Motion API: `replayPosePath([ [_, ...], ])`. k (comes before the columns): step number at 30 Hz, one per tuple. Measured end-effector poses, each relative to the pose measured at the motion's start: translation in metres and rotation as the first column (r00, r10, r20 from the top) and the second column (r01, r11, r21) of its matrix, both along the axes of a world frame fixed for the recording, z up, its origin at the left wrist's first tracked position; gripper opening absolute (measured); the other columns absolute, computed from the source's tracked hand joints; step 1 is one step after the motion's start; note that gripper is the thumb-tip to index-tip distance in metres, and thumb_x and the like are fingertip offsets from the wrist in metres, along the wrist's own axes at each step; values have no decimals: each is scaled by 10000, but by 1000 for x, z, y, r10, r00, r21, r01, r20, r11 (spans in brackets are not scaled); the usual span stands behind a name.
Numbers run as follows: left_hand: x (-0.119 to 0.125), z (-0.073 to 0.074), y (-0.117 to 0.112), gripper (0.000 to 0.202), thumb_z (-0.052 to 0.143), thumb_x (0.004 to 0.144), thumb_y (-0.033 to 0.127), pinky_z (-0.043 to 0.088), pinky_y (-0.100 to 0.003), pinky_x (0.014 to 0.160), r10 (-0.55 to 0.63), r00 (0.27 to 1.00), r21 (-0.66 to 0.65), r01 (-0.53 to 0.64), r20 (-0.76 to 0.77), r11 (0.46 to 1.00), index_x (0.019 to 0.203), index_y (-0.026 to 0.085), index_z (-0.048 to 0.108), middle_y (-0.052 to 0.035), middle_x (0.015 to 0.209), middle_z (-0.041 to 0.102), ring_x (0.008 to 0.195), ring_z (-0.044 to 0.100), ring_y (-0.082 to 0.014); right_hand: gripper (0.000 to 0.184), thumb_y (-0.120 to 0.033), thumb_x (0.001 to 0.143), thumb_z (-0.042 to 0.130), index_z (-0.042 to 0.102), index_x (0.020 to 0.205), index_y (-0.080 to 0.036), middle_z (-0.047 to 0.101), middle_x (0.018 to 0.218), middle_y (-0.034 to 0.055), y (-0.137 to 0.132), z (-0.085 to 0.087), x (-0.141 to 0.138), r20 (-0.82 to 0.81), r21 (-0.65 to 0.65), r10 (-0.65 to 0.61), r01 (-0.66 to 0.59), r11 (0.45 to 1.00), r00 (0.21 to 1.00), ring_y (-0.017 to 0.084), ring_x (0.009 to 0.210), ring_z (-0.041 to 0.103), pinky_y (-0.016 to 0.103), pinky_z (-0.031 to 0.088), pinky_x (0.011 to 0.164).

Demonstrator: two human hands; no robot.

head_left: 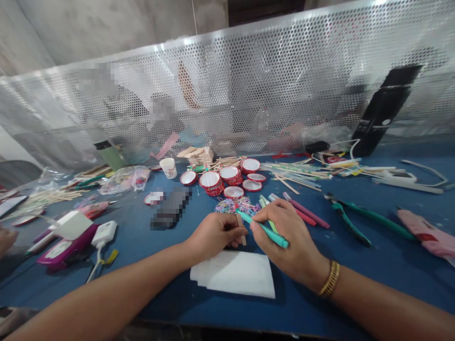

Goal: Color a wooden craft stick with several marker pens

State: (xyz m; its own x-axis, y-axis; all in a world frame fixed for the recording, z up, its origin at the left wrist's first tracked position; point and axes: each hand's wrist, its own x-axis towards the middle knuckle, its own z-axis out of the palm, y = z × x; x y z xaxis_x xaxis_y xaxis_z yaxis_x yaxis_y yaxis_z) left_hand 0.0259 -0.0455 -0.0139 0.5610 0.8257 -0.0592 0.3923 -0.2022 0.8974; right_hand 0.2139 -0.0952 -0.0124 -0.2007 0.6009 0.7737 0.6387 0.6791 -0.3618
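Note:
Over the blue table, my left hand (218,235) pinches a flat wooden craft stick (244,240), held upright with a reddish upper end. My right hand (286,232) grips a teal marker pen (275,236) like a writing tool, its tip against or very close to the stick's upper part. Just below both hands lies a folded white cloth or paper (234,274). Beyond them is a heap of small pastel loops (222,206), partly covered by the hands. Pink and red markers (313,215) rest beside my right hand.
Red-rimmed round pieces (212,182) stand stacked at centre, near a paper cup (168,168). Green-handled pliers (377,220) and a pink glue gun (426,232) lie right. Chargers (104,232) and a person's hand (5,239) are left. A perforated metal screen (249,94) runs behind.

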Motion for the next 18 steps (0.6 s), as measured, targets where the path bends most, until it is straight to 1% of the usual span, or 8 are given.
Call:
replayPosePath([
  [6, 1, 0, 0, 342, 642, 817, 460, 441, -221, 544, 15, 1000, 1, -15, -9, 1000, 653, 162, 604, -6, 642, 649, 560, 577, -106, 93, -191, 867, 549, 517, 787, -227, 631, 697, -21, 0, 0, 1, -25, 27, -49, 50, 998, 998, 160, 659, 554, 382, 404, 774],
  [12, 1, 0, -1, 340, 644, 814, 465, 455, -222, 557, 16, 1000, -21, -16, 3, 1000, 666, 161, 599, -9, 660, 663, 571, 587, -107, 94, -193, 876, 545, 516, 794, -226, 636, 716, -21, 0, 0, 0, 3, -4, -2, 2, 1000, 1000, 158, 673, 554, 378, 403, 787],
  [18, 1, -1, -1, 339, 632, 826, 450, 444, -212, 542, 4, 1000, 3, -4, 12, 1000, 653, 162, 589, -8, 657, 655, 560, 576, -101, 94, -181, 865, 544, 520, 787, -227, 628, 699, -21, 0, 0, 0, -15, 27, -42, 43, 999, 999, 162, 661, 554, 376, 400, 770],
])
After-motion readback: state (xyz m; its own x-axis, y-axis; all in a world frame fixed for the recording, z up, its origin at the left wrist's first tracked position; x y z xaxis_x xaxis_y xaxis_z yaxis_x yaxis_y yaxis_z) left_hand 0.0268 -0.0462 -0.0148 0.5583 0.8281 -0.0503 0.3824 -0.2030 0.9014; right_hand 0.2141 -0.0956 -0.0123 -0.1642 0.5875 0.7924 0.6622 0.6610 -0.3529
